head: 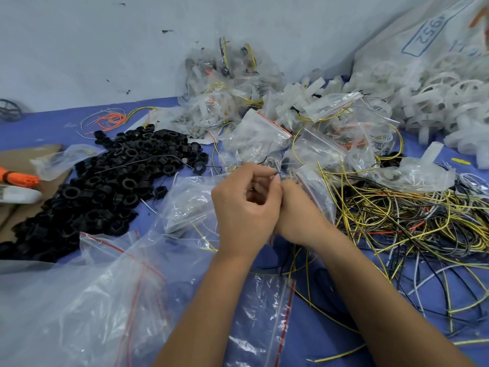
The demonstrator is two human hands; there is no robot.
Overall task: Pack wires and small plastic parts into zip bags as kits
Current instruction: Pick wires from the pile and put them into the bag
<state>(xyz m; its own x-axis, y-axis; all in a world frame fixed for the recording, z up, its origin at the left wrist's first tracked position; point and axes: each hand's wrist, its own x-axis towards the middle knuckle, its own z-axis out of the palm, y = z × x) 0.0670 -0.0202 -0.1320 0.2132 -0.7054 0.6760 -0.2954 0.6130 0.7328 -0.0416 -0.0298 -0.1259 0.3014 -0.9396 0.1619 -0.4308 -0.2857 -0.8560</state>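
My left hand [246, 205] and my right hand [300, 215] meet at the middle of the blue table [53, 128]. The fingers of both are curled, and they pinch a thin bundle of wires [293, 260] that trails out below the wrists. What sits at the fingertips is too small to tell. A clear zip bag with a red strip [315, 192] lies just right of the hands. An empty zip bag [264, 319] lies flat between my forearms. Loose yellow, black and white wires [412, 223] form a tangle on the right. Black plastic rings [119, 181] are heaped on the left.
Filled zip bags [251, 120] are piled at the back against the wall. A big sack of white plastic wheels [444, 86] fills the back right. Large clear bags [79, 300] cover the front left. Cardboard [23, 157] and an orange-and-white tool [18, 181] lie at the left edge.
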